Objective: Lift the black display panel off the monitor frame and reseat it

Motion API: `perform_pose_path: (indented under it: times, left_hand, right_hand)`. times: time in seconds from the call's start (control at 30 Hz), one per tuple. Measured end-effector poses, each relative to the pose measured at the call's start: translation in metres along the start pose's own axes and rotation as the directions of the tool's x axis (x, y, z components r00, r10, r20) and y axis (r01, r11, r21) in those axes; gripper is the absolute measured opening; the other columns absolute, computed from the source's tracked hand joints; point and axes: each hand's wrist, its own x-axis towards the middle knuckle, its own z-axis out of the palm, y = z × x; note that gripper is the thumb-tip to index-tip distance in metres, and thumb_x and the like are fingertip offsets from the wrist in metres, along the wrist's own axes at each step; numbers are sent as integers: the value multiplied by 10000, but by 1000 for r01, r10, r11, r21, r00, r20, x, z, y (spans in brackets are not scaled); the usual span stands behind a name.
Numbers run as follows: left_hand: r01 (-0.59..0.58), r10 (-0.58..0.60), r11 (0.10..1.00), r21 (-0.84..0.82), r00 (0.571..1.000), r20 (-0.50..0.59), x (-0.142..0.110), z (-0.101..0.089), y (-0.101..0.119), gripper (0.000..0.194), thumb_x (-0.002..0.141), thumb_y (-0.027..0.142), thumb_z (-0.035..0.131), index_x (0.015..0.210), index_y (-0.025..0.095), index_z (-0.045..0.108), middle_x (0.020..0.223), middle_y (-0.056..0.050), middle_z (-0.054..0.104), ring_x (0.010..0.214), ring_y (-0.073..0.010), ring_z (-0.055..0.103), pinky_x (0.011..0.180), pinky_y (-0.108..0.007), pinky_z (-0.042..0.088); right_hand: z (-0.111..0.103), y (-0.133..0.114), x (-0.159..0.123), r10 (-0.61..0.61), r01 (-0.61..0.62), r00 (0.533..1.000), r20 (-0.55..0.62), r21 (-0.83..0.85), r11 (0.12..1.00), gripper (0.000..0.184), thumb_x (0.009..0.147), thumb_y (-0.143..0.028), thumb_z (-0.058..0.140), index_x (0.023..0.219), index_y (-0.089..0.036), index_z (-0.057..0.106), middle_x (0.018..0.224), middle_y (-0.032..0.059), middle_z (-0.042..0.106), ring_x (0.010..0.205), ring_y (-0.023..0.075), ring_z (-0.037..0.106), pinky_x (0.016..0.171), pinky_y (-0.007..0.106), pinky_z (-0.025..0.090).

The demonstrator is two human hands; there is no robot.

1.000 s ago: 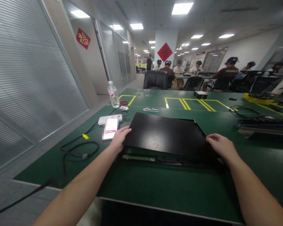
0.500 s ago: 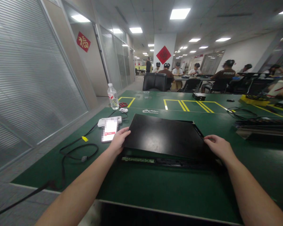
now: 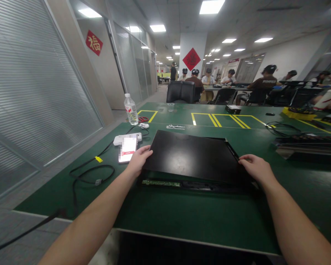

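A flat, glossy black screen panel (image 3: pixel 190 154) lies tilted above the green table. My left hand (image 3: pixel 138 160) pinches its left edge, thumb over the top. At the right edge, my right hand (image 3: pixel 255 167) has its fingers closed on the panel's side, near a thin black frame (image 3: pixel 232 150). Whether those fingers also touch the frame, I cannot tell. Below the panel's near edge shows a narrow green circuit board (image 3: pixel 161 183), with a dark strip (image 3: pixel 200 186) continuing to the right. What lies under the panel is hidden.
Left of the panel are a lit phone (image 3: pixel 128 149), a white power strip (image 3: pixel 118 139), a looped black cable (image 3: pixel 92 180) and a water bottle (image 3: pixel 131 110). A caliper-like tool (image 3: pixel 175 127) lies behind. Dark metal parts (image 3: pixel 306 149) sit at right. Several people are seated in the background.
The camera view has shifted slightly, so the table appears a little higher. Both hands keep their places on the panel, whose near edge stands slightly higher over the circuit board.
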Motion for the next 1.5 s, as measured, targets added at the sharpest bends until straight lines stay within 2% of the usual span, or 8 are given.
perform_pose_path:
  times: [0.2, 0.4, 0.53, 0.67, 0.87, 1.17, 1.37, 1.5]
  left_hand:
    - [-89, 103, 965, 248, 994, -44, 6, -8, -4, 375, 624, 237, 957, 985, 195, 864, 976, -97, 850, 1055, -353, 797, 956, -438, 629]
    - [-220, 231, 781, 585, 971, 57, 13, -15, -9, 244, 724, 285, 779, 937, 194, 855, 1147, -108, 857, 1195, -370, 756, 1135, -495, 556]
    - [-286, 253, 667, 688, 956, 152, 18, -17, -13, 211, 762, 298, 721, 896, 196, 848, 1046, -93, 842, 1096, -336, 758, 1082, -466, 574]
    - [-321, 264, 590, 741, 944, 199, 19, -18, -13, 190, 781, 295, 700, 860, 193, 840, 964, -79, 808, 999, -302, 741, 984, -420, 592]
    - [-293, 259, 562, 774, 950, 172, 17, -17, -12, 100, 751, 283, 760, 784, 202, 807, 880, -52, 769, 946, -276, 726, 887, -372, 605]
    - [-285, 259, 495, 821, 950, 174, 18, -15, -11, 47, 748, 229, 737, 709, 215, 759, 1034, -92, 812, 1101, -316, 755, 984, -391, 595]
    - [-327, 262, 459, 826, 938, 225, 19, -18, -13, 86, 756, 251, 720, 682, 218, 750, 939, -82, 799, 945, -290, 750, 908, -394, 613]
    - [-285, 252, 463, 839, 950, 184, 20, -18, -15, 73, 761, 249, 729, 758, 210, 791, 1024, -105, 826, 1088, -329, 766, 985, -417, 613]
  right_hand:
    - [0, 0, 1, 7, -7, 1000, 4, -2, 1000, 119, 808, -333, 701, 798, -268, 800, 823, 85, 785, 880, 304, 744, 815, 397, 540]
    - [0, 1, 4, 38, -38, 999, 10, -5, 999, 172, 766, -378, 699, 829, -260, 807, 775, 81, 763, 851, 310, 732, 806, 406, 533]
    - [0, 6, 7, 59, -59, 998, 32, 15, 998, 191, 740, -399, 713, 838, -265, 808, 754, 74, 760, 829, 308, 731, 816, 413, 530]
    - [2, 13, 12, 32, -33, 999, 29, 54, 998, 209, 704, -423, 719, 829, -278, 801, 765, 67, 780, 794, 304, 732, 769, 415, 518]
    - [-1, 11, 12, 94, -99, 993, 73, 67, 993, 222, 698, -424, 726, 840, -270, 800, 798, 73, 791, 817, 307, 736, 752, 413, 499]
    - [-1, 7, 8, 120, -130, 989, 82, 127, 983, 219, 693, -403, 734, 852, -264, 794, 737, 52, 760, 745, 280, 705, 742, 408, 492]
    - [3, 15, 12, 80, -91, 994, 69, 173, 981, 195, 681, -403, 745, 827, -276, 772, 713, 46, 746, 695, 263, 676, 702, 395, 497]
    - [5, 18, 13, 79, -90, 995, 64, 186, 978, 203, 681, -404, 748, 836, -277, 778, 745, 48, 760, 698, 257, 674, 714, 396, 506]
